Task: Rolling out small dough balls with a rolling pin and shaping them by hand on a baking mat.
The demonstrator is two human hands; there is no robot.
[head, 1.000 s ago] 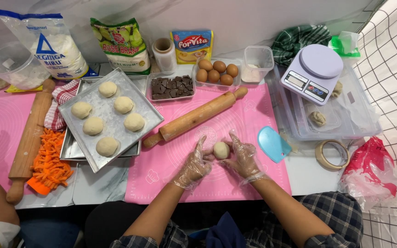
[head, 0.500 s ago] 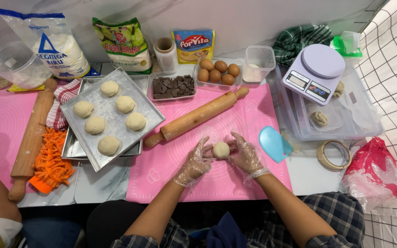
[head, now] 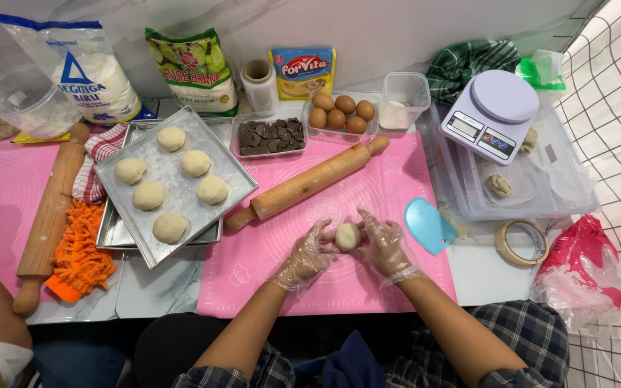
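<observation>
Pink silicone mat [head: 397, 179] covers the middle of the worktop [head: 159, 287], with a pale wall behind a row of bagged ingredients. Over the mat, both hands wear thin clear gloves and cup a small dough ball [head: 347, 236] between them. The left hand [head: 307, 255] curves in from one side with fingers half closed against the dough; the right hand [head: 384, 246] mirrors it, fingers loosely bent, fingertips touching the ball. Neither hand is clenched.

Shaping seems to be the step in hand, and doing it well likely means light, even pressure from both palms so the surface stays smooth, keeping the ball low over the mat.

To the left a metal tray [head: 221, 169] sits tilted on a second tray and carries six rounded dough pieces [head: 195, 163]; there looks to be bare room near its lower right corner. A wooden rolling pin [head: 307, 183] lies diagonally on the mat between tray and hands, and a light blue scraper [head: 428, 225] rests just beside the right hand. Both are best left undisturbed.
</observation>
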